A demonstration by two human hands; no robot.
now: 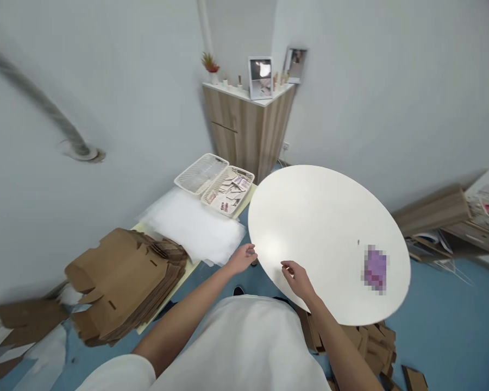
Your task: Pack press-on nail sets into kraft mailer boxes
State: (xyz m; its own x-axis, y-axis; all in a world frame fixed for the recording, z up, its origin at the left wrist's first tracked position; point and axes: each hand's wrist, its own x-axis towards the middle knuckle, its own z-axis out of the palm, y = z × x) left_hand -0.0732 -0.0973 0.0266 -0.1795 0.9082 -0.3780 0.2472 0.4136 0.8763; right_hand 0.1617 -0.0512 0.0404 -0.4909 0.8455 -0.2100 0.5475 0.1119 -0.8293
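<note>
My left hand (242,258) hovers by the near left edge of the round white table (321,212), its fingers loosely bent and apart, with nothing visible in it. Over the tabletop near the front edge is my right hand (298,277), also loosely curled, and I see nothing in its fingers. To the right on the table lies a purple item (375,269), blurred into blocks, so its kind cannot be made out. A tiny dark bit (358,242) lies above it. Left of my left hand spreads a pile of white translucent sheets (195,222).
Flat brown cardboard boxes (118,271) are stacked at the left. Two white baskets (201,174) stand behind the sheets, one holding cards or packets. A wooden corner cabinet (244,122) carries frames and small plants. More cardboard (370,342) lies below the table.
</note>
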